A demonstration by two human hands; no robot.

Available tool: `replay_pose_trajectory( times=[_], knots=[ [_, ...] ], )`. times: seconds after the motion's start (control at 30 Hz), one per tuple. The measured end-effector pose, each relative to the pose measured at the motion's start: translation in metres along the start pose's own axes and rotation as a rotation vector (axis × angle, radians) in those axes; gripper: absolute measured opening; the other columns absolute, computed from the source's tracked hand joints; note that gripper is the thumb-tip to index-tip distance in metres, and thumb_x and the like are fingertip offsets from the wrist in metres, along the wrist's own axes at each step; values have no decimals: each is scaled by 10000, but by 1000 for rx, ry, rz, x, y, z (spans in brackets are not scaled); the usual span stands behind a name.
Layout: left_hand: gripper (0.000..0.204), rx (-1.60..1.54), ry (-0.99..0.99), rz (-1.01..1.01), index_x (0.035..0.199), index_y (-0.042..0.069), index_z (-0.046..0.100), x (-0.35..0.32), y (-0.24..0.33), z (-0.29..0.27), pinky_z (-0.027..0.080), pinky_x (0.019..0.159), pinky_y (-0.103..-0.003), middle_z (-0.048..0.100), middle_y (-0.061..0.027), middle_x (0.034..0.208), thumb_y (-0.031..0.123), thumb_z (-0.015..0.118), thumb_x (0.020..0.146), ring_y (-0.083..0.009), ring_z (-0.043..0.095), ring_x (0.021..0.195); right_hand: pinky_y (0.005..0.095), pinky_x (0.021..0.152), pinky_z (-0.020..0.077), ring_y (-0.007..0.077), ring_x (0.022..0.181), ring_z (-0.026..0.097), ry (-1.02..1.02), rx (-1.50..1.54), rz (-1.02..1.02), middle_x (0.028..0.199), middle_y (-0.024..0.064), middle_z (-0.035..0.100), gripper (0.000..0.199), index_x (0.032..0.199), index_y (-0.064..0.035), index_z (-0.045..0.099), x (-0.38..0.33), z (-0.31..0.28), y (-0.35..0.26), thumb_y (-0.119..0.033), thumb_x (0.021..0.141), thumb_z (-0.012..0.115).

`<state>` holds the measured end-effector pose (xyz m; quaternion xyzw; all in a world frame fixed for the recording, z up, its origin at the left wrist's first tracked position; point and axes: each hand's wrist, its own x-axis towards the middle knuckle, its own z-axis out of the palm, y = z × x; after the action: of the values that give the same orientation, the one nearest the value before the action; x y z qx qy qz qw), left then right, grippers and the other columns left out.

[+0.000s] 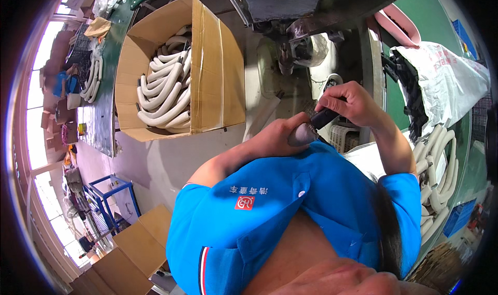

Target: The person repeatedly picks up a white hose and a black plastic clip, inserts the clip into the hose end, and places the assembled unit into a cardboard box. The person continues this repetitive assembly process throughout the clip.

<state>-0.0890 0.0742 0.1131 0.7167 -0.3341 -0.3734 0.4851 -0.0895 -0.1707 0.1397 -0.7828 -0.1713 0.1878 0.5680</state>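
Observation:
In front of my chest I hold a piece with a pale grey, rounded part (302, 135) and a dark, tube-like part (323, 118). My left hand (284, 132) is wrapped round the pale part. My right hand (348, 104) pinches the dark part near its far end. The two parts meet between my hands; I cannot tell how they are joined. Beyond my hands stands a dark machine (295, 30), with a pale curved piece (333, 79) just past my right fingers.
On the left, a large open cardboard box (220, 77) holds many curved pale padded tubes (166, 90). More such tubes (438, 160) lie on the green table (441, 15) at right, near a white sack (446, 80) and black pieces (415, 98). A blue metal frame (111, 199) stands lower left.

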Motion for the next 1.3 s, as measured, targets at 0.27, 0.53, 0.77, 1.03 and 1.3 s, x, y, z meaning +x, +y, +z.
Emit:
replay_pose_trajectory(
  times=[0.27,0.53,0.77,1.03,1.3],
  knots=[
    [444,122,58,2,1131,67,462,10,-15,-23,480,690,-438,625,-218,840,171,698,769,-398,625,820,298,587,426,158,624,541,54,-104,-35,679,84,596,323,801,-8,559,37,7,25,-278,971,506],
    [564,384,26,22,1197,73,412,23,-30,-65,463,660,-494,615,-256,795,186,701,725,-448,594,799,274,562,362,86,600,430,268,28,-50,618,19,467,367,772,-21,526,65,17,49,-316,984,477],
    [563,536,48,-8,1200,60,444,56,-41,-124,504,738,-429,645,-221,916,217,724,738,-370,645,872,304,610,432,162,651,565,740,-230,-182,717,64,584,280,877,-14,609,126,10,118,-268,951,519],
    [654,405,-61,-60,1260,30,486,83,-34,-170,457,918,-383,627,-191,1107,249,753,705,-302,590,1072,403,1047,326,302,1260,414,641,-585,83,1348,199,451,439,1303,-9,445,158,-12,95,-255,942,482],
    [718,333,-90,-162,1263,21,491,90,-60,-160,470,883,-366,629,-178,1093,299,782,667,-273,608,1017,383,846,475,302,1003,563,667,127,242,1100,135,581,319,1225,5,473,167,-14,132,-113,929,488]
  ],
)
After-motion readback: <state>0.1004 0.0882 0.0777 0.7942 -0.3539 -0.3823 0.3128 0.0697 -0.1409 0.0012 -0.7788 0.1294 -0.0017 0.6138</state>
